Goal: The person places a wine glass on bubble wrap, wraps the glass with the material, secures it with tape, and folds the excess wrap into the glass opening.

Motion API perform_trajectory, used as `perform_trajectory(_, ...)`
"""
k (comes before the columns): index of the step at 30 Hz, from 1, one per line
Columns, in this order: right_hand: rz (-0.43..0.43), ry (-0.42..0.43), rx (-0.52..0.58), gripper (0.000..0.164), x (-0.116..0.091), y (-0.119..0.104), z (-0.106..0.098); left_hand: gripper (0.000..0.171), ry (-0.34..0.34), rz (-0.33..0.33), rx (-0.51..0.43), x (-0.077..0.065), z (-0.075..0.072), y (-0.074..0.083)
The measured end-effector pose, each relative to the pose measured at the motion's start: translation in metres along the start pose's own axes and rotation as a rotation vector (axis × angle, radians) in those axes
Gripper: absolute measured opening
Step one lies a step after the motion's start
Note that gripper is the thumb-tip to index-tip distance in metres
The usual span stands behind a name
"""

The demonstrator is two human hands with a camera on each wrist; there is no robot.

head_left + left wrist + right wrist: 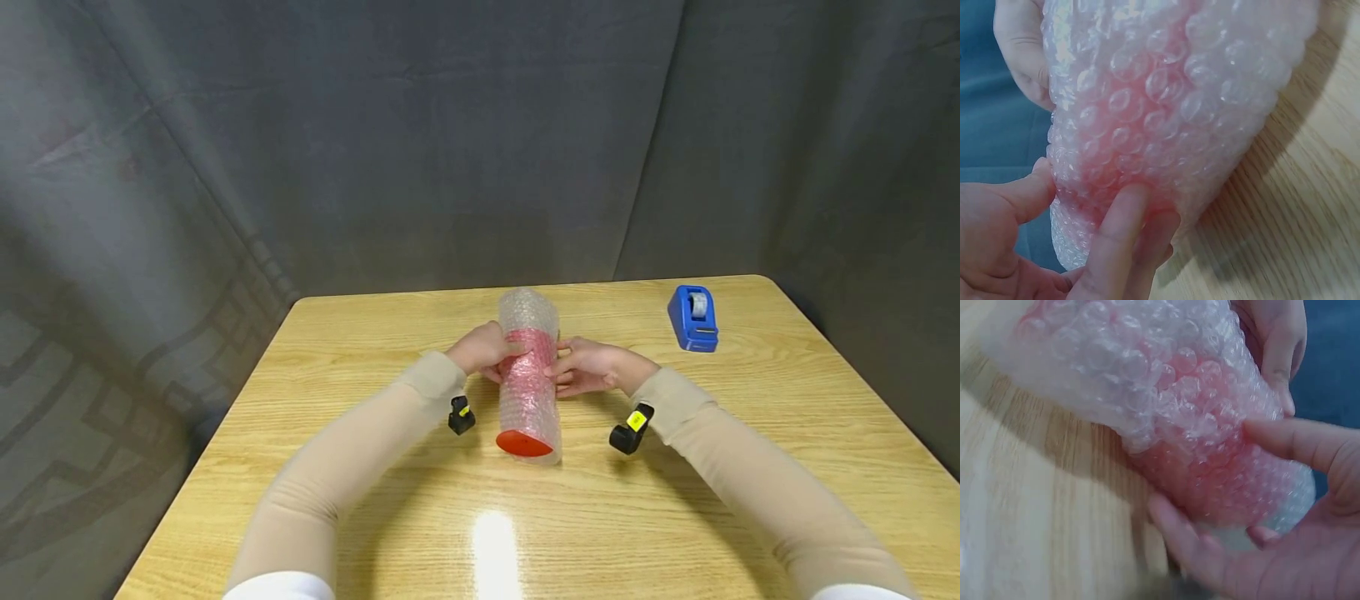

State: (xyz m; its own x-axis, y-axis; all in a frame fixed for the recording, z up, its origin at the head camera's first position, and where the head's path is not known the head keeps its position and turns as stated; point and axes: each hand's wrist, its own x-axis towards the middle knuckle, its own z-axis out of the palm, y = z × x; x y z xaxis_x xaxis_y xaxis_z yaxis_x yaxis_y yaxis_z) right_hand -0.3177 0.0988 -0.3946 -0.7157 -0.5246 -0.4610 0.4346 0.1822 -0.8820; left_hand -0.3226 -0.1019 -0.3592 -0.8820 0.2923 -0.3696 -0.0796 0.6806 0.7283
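A red object wrapped in bubble wrap forms a long roll (529,379) near the middle of the table, its length pointing away from me. At its near end a flat red oval (524,443) shows; the wrap extends past the red part at the far end. My left hand (483,348) grips the roll's left side, thumb on one face and fingers round the other in the left wrist view. From the right side my right hand (588,367) holds it between thumb and fingers. Bubbly wrap (1210,406) covers the pink-red surface between both hands. What the red object is cannot be seen.
A blue tape dispenser (693,318) with a roll of clear tape stands at the back right of the wooden table (420,542). Grey curtains (465,150) hang behind the table and at both sides.
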Motion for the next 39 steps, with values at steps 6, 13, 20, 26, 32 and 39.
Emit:
perform_trajectory(6, -0.114, 0.09, -0.282, 0.059, -0.004, -0.006, 0.008, 0.031, -0.002, -0.003, 0.01, 0.0, 0.0, 0.0)
perform_trajectory(13, -0.085, -0.014, -0.141, 0.061, -0.007, -0.009, 0.013, 0.03, -0.007, -0.015, -0.003, 0.002, -0.001, -0.002)
perform_trajectory(20, -0.03, -0.023, -0.101, 0.046, -0.01, -0.013, 0.012, 0.032, -0.014, -0.011, -0.002, 0.001, -0.001, 0.0)
perform_trajectory(26, -0.04, -0.009, -0.14, 0.054, -0.009, -0.013, 0.016, 0.033, -0.018, -0.009, -0.005, 0.002, -0.001, -0.001)
perform_trajectory(32, -0.057, 0.013, -0.166, 0.051, -0.006, -0.01, 0.018, 0.032, -0.021, -0.009, 0.002, 0.003, -0.002, -0.003)
perform_trajectory(39, -0.069, 0.048, -0.18, 0.045, -0.003, -0.008, 0.019, 0.032, -0.025, -0.008, 0.004, 0.001, -0.002, 0.0)
